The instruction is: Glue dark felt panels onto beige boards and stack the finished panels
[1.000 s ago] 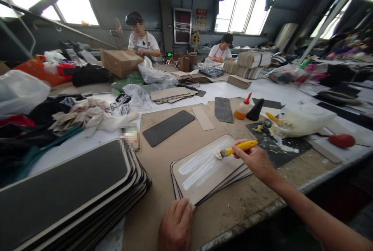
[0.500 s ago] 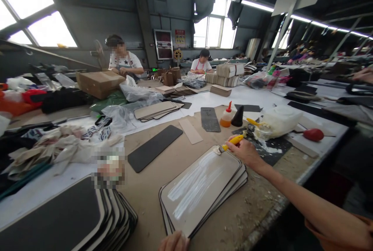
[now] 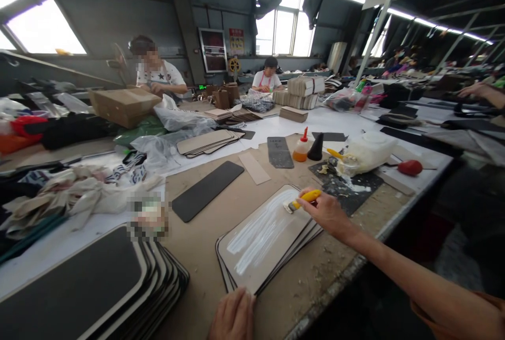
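Observation:
My right hand [image 3: 325, 213] is closed round the yellow handle of a brush [image 3: 310, 199]. White paste coats the brush tip, which touches the upper part of a beige panel [image 3: 272, 248] with rounded corners and a dark edge. Wet white streaks run along the panel's length. It lies on top of several similar panels, slightly fanned out. At the near corner, my left hand [image 3: 232, 316] grips the panel's edge, its fingertips bent and partly hidden. Left of it stands a stack of dark-faced panels [image 3: 79, 282].
A white jug with paste [image 3: 373, 153] lies on a smeared dark sheet [image 3: 347, 198]. Near it are an orange-filled bottle [image 3: 300, 151], a black cone [image 3: 315, 148] and a dark strip [image 3: 209, 190]. Cloth scraps [image 3: 79, 187] lie left. Two people [image 3: 158, 74] sit across the table.
My right hand has drawn the brush slightly down and left over the panel, and the white streaks reach further up. More of my left hand shows. The whole view has shifted a little.

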### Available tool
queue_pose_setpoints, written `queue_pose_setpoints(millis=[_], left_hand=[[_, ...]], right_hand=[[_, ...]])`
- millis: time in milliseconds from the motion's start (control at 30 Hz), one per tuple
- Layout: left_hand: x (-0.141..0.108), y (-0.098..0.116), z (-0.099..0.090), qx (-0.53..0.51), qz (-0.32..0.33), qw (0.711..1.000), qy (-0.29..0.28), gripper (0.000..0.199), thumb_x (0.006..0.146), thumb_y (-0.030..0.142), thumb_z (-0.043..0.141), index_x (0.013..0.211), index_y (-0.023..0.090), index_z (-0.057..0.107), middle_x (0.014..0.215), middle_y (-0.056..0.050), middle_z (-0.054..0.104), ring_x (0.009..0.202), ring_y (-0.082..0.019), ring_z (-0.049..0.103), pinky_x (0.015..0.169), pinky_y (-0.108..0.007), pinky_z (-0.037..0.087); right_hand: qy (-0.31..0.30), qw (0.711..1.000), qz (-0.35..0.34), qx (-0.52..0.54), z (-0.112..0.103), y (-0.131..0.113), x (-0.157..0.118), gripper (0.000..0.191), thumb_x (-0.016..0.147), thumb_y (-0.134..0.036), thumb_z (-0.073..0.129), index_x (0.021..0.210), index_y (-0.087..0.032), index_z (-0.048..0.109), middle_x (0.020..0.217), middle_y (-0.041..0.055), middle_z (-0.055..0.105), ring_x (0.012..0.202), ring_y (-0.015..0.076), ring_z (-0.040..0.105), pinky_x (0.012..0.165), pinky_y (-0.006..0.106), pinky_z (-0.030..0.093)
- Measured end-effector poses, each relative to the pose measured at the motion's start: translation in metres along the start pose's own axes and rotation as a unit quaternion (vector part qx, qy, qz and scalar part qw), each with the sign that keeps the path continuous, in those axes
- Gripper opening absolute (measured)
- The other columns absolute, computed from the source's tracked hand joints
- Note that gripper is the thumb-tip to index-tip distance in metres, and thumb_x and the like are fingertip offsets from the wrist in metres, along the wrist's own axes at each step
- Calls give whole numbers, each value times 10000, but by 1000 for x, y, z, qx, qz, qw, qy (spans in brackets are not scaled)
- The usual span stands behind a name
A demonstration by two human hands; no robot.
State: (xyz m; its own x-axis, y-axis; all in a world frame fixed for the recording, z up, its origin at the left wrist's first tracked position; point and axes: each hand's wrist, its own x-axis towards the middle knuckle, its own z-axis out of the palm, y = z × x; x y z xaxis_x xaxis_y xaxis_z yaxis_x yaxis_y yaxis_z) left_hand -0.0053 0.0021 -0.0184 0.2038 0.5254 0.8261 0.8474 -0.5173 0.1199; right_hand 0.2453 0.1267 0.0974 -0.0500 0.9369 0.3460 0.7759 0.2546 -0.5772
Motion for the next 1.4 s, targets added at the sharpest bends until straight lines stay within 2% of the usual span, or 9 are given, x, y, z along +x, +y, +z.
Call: queue_pose_setpoints(millis=[200, 367, 533, 800, 933, 1033, 1200, 1300, 1400], left_hand=[[6, 3, -10, -28, -19, 999, -20, 176, 876, 122, 444, 875, 152, 617, 805, -75, 668, 744, -142, 628, 678, -234, 527], [14, 11, -21, -28, -69, 996, -55, 170, 886, 159, 443, 886, 144, 612, 827, -73, 646, 763, -132, 627, 690, -213, 530], [22, 21, -26, -35, -114, 992, -42, 164, 877, 131, 448, 858, 146, 610, 780, -55, 632, 732, -130, 609, 674, -224, 530], [16, 19, -26, -34, -104, 992, -58, 134, 860, 109, 476, 903, 143, 599, 809, -59, 626, 763, -145, 605, 699, -249, 540], [15, 15, -26, -40, -82, 994, -62, 152, 853, 98, 484, 931, 150, 603, 842, -59, 636, 799, -145, 609, 753, -251, 536], [16, 14, -26, -43, -68, 995, -52, 166, 869, 109, 456, 918, 143, 612, 828, -62, 635, 793, -143, 609, 740, -241, 530], [9, 12, -18, -45, -69, 997, -4, 199, 884, 129, 423, 887, 148, 622, 820, -62, 642, 792, -145, 614, 740, -242, 520], [3, 8, -16, -49, -70, 996, 7, 205, 884, 147, 426, 896, 165, 629, 816, -57, 647, 777, -146, 618, 726, -242, 521], [1, 7, -24, -54, -78, 995, -14, 205, 886, 158, 427, 906, 168, 631, 821, -59, 648, 779, -142, 620, 730, -235, 524]], right_hand=[[-77, 987, -44, 135, 28, -62, -50, 124, 847, -292, 502, 811, -194, 569, 805, 24, 614, 766, 142, 586, 749, 245, 445], [-123, 966, -5, 228, 37, -83, -72, 152, 840, -326, 531, 816, -184, 580, 780, 10, 609, 724, 130, 585, 701, 221, 458], [-122, 969, 23, 212, 33, -64, -74, 243, 821, -415, 542, 815, -181, 605, 779, 26, 626, 716, 151, 602, 689, 240, 477], [3, 990, 117, 73, -11, 16, -50, 323, 746, -510, 563, 831, -202, 608, 760, 42, 669, 665, 207, 645, 641, 309, 498], [46, 989, 137, 17, -31, 41, -36, 318, 731, -514, 543, 813, -214, 608, 704, 28, 674, 614, 213, 644, 606, 321, 484], [66, 991, 110, -38, -41, 45, -26, 324, 729, -522, 519, 760, -213, 612, 701, 35, 672, 614, 217, 635, 610, 326, 467], [79, 995, 27, -60, -42, 38, -13, 285, 763, -479, 481, 768, -216, 591, 822, 54, 663, 726, 212, 627, 740, 335, 463], [49, 997, -34, -39, -34, 29, -15, 243, 780, -445, 487, 774, -223, 583, 826, 54, 649, 802, 213, 611, 799, 338, 454], [-13, 999, -32, 17, -25, 12, -28, 248, 804, -446, 494, 801, -220, 597, 825, 40, 644, 782, 194, 603, 762, 314, 462]])
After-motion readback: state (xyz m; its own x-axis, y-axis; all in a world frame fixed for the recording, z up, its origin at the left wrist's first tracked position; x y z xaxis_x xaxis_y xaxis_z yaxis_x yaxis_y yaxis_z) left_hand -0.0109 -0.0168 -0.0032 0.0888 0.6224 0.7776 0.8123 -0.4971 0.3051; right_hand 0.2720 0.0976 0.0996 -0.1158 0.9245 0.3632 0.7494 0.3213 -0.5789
